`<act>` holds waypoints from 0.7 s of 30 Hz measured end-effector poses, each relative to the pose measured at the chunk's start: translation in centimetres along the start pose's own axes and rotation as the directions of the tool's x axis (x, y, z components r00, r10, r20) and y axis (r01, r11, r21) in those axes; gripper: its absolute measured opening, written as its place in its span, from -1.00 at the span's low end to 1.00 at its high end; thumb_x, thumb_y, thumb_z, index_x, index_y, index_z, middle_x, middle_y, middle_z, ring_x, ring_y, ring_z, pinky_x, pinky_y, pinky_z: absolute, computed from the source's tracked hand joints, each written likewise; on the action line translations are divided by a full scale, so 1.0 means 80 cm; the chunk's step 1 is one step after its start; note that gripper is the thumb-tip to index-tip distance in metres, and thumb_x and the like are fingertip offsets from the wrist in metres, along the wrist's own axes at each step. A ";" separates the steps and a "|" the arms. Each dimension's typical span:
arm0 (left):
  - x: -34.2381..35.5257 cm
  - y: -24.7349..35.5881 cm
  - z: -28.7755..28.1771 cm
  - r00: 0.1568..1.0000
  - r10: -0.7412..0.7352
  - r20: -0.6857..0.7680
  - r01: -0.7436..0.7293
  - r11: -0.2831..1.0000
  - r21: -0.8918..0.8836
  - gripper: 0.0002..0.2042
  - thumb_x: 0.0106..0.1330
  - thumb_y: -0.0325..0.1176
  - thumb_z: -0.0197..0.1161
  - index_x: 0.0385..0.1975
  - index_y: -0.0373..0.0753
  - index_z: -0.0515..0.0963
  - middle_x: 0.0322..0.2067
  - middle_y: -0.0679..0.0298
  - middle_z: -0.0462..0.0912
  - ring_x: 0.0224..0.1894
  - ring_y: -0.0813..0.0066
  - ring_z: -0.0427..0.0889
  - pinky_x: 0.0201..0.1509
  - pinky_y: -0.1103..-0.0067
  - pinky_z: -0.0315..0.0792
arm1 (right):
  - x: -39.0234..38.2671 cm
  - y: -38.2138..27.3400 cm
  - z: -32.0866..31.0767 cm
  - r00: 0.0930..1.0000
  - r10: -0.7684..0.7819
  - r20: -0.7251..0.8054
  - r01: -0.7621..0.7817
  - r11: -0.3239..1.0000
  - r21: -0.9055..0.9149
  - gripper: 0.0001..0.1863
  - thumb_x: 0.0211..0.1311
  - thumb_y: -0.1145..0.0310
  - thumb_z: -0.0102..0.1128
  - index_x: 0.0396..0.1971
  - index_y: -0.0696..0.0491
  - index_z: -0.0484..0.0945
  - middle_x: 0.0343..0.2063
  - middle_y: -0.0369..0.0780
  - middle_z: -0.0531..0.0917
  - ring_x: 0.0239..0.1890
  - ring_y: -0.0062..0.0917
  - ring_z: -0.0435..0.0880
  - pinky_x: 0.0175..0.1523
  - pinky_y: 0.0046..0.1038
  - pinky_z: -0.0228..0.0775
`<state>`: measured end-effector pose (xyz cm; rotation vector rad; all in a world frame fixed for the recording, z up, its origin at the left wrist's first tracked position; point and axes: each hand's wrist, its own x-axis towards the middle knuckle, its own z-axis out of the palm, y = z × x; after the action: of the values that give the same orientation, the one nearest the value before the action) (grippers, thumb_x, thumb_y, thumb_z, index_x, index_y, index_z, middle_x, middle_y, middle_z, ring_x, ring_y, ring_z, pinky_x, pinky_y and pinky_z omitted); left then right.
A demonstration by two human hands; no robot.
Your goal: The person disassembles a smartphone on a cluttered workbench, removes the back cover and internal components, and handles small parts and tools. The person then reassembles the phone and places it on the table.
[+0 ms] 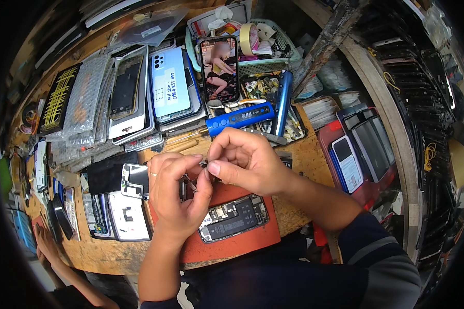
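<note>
Over the orange-red mat (191,252), both hands meet at their fingertips. My left hand (176,190) is closed in a pinch, a ring on one finger. My right hand (247,162) pinches from the other side, thumb against index finger. Between them is a small dark part (204,163), mostly covered by the fingers and too small to name. Something thin and metallic shows below it, by the left hand's fingers. An opened phone (234,219) lies on the mat under my hands, its black battery and circuit board exposed.
A blue pen-shaped power tool (242,118) and a blue cylinder (283,100) lie beyond my hands, near a lit phone (220,69). Stacked phones, including a light blue one (172,85), stand left of a green basket (265,64). Another person's hands (46,247) rest at the far left.
</note>
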<state>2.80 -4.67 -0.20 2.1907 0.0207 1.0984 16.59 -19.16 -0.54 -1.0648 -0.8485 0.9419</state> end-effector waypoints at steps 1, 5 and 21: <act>0.000 0.000 0.000 1.000 0.021 -0.007 -0.021 0.999 0.027 -0.60 0.13 -0.67 0.43 0.00 -0.29 0.58 -0.42 0.26 0.64 -0.27 0.26 0.57 -0.06 0.38 0.42 | 0.000 0.000 0.001 1.000 0.005 -0.012 -0.005 1.000 -0.016 -0.81 0.50 0.53 0.28 0.01 0.19 0.52 -0.18 -0.30 0.69 -0.15 -0.74 0.68 -0.05 -0.62 0.55; -0.004 -0.001 0.001 0.999 -0.029 -0.034 0.028 0.999 -0.021 -0.59 0.15 -0.69 0.42 0.02 -0.31 0.57 -0.39 0.22 0.65 -0.26 0.27 0.58 -0.06 0.38 0.44 | 0.001 -0.002 0.004 0.999 0.000 -0.038 -0.001 1.000 -0.026 -0.76 0.47 0.58 0.30 0.04 0.20 0.50 -0.15 -0.27 0.70 -0.07 -0.69 0.73 0.05 -0.60 0.60; -0.011 -0.002 0.003 0.993 -0.105 -0.059 0.100 0.991 -0.084 -0.61 0.20 -0.68 0.41 0.04 -0.34 0.55 -0.30 0.15 0.64 -0.23 0.31 0.60 -0.03 0.43 0.48 | -0.002 -0.008 0.013 0.994 -0.062 -0.095 0.054 0.995 -0.083 -0.71 0.41 0.63 0.31 0.07 0.20 0.51 -0.13 -0.28 0.66 -0.11 -0.73 0.66 0.01 -0.63 0.53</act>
<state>2.47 -4.93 -1.00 2.0595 0.1139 1.0915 15.76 -19.08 0.31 -1.1403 -0.8375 0.8064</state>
